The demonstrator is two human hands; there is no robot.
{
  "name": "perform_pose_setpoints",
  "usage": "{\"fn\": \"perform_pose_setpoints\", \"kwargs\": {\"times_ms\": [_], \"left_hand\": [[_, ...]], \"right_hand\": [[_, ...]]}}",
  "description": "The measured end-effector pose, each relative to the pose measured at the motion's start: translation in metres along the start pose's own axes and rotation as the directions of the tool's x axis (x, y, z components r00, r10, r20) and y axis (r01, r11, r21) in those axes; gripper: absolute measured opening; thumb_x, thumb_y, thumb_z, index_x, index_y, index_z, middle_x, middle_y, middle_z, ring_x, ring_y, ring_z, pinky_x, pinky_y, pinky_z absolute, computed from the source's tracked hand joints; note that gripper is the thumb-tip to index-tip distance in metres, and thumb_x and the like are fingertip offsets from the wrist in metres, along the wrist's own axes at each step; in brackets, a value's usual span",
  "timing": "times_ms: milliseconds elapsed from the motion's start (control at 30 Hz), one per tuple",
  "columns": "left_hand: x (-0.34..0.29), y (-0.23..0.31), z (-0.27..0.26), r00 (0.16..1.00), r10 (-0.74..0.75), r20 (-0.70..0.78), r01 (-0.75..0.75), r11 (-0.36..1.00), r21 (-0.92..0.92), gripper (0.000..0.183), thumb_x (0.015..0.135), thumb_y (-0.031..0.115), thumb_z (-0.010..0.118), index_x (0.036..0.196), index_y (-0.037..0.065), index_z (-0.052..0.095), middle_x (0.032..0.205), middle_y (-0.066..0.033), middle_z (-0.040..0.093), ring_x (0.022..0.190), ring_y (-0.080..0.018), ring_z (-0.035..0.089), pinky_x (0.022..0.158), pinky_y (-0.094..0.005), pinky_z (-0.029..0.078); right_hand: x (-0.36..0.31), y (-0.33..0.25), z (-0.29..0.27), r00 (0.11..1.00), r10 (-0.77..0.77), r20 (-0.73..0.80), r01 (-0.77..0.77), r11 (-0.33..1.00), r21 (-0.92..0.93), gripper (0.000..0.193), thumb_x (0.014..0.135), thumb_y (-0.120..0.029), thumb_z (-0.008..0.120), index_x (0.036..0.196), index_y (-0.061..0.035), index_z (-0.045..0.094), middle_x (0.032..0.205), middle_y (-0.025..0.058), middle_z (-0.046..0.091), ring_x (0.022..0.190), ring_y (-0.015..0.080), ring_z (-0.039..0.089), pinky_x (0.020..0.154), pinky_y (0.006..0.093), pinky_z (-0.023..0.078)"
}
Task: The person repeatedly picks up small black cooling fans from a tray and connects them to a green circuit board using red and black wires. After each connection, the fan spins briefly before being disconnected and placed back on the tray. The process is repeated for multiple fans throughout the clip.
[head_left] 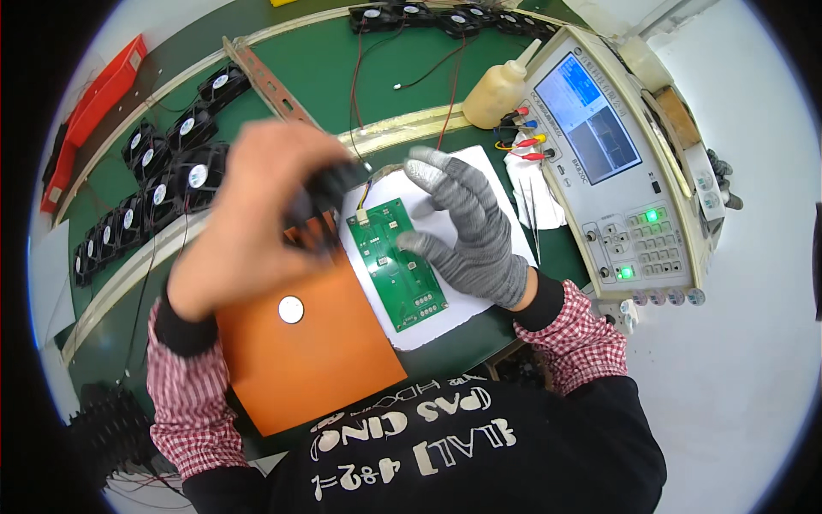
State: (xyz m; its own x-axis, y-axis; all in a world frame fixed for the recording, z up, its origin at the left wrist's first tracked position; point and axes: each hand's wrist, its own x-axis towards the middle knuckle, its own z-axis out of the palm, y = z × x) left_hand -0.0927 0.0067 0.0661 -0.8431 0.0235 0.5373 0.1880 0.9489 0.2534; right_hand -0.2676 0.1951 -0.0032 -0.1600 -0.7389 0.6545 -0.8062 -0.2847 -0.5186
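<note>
My left hand [244, 201], bare and smeared by motion, is closed round a black cooling fan [334, 187] above the top of an orange mat [317, 377]. A round white disc [291, 309] lies on that mat. My right hand [471, 223] wears a grey knitted glove; its fingers are spread with nothing visible between them. Its thumb hovers over or touches the right edge of a green circuit board [396, 270]; I cannot tell which. The board lies on a white sheet [454, 321], with a white connector [362, 218] and thin wires at its upper end.
Rows of black fans [158, 193] stand on the left, and more fans [411, 13] line the back. A test instrument [616, 163] with a lit screen sits at right, beside a plastic squeeze bottle [498, 92], clip leads and tweezers [533, 214]. A red bin [103, 94] is far left.
</note>
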Motion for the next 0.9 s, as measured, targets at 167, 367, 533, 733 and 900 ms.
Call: {"fn": "perform_pose_setpoints", "kwargs": {"times_ms": [167, 367, 533, 733, 900], "left_hand": [[-0.045, 0.096, -0.003, 0.813, 0.468, 0.346, -0.354, 0.870, -0.343, 0.041, 0.080, 0.017, 0.061, 0.120, 0.023, 0.059, 0.130, -0.0054, 0.053, 0.118, -0.0344, 0.049, 0.095, -0.0492, 0.043], [-0.089, 0.054, -0.056, 0.853, -0.406, 0.328, 0.219, 0.849, 0.481, 0.049, 0.073, 0.002, 0.058, 0.120, 0.016, 0.059, 0.127, -0.0096, 0.053, 0.124, -0.0366, 0.046, 0.103, -0.0449, 0.040], [-0.112, 0.038, -0.035, 0.957, -0.282, -0.067, 0.278, 0.827, 0.489, 0.050, 0.076, -0.003, 0.054, 0.123, 0.011, 0.058, 0.147, -0.0125, 0.042, 0.136, -0.0309, 0.041, 0.106, -0.0466, 0.038], [-0.110, 0.044, -0.007, 0.980, -0.166, 0.114, 0.108, 0.913, 0.394, 0.049, 0.076, 0.001, 0.058, 0.124, 0.010, 0.059, 0.142, -0.0133, 0.048, 0.124, -0.0355, 0.050, 0.105, -0.0449, 0.041], [-0.124, 0.038, -0.004, 0.905, -0.424, -0.034, 0.416, 0.899, -0.136, 0.065, 0.066, 0.004, 0.075, 0.127, 0.003, 0.054, 0.134, -0.0171, 0.051, 0.120, -0.0356, 0.052, 0.102, -0.0421, 0.042]], "right_hand": [[0.005, -0.039, 0.012, 0.862, -0.188, 0.471, 0.035, 0.949, 0.314, 0.044, 0.084, -0.017, 0.061, 0.128, -0.0110, 0.059, 0.123, 0.0141, 0.058, 0.118, 0.0344, 0.053, 0.103, 0.0456, 0.042], [0.004, -0.014, -0.017, 0.863, -0.124, 0.490, 0.297, 0.909, -0.292, 0.023, 0.078, -0.018, 0.064, 0.098, -0.0094, 0.070, 0.092, 0.0083, 0.058, 0.094, 0.0277, 0.056, 0.086, 0.0376, 0.048], [0.006, -0.003, -0.011, 0.936, 0.130, 0.328, -0.111, 0.991, -0.076, 0.015, 0.080, -0.008, 0.071, 0.094, -0.0066, 0.073, 0.084, 0.0082, 0.063, 0.085, 0.0248, 0.062, 0.079, 0.0346, 0.051], [-0.010, 0.012, 0.010, 0.950, 0.215, 0.226, -0.249, 0.959, 0.137, 0.018, 0.075, -0.008, 0.077, 0.091, -0.0026, 0.072, 0.084, 0.0090, 0.065, 0.080, 0.0218, 0.063, 0.075, 0.0325, 0.051], [-0.011, 0.016, 0.011, 0.922, 0.256, 0.292, -0.302, 0.945, 0.124, 0.018, 0.072, -0.010, 0.079, 0.086, -0.0026, 0.070, 0.081, 0.0087, 0.060, 0.077, 0.0234, 0.059, 0.071, 0.0347, 0.050]]}}
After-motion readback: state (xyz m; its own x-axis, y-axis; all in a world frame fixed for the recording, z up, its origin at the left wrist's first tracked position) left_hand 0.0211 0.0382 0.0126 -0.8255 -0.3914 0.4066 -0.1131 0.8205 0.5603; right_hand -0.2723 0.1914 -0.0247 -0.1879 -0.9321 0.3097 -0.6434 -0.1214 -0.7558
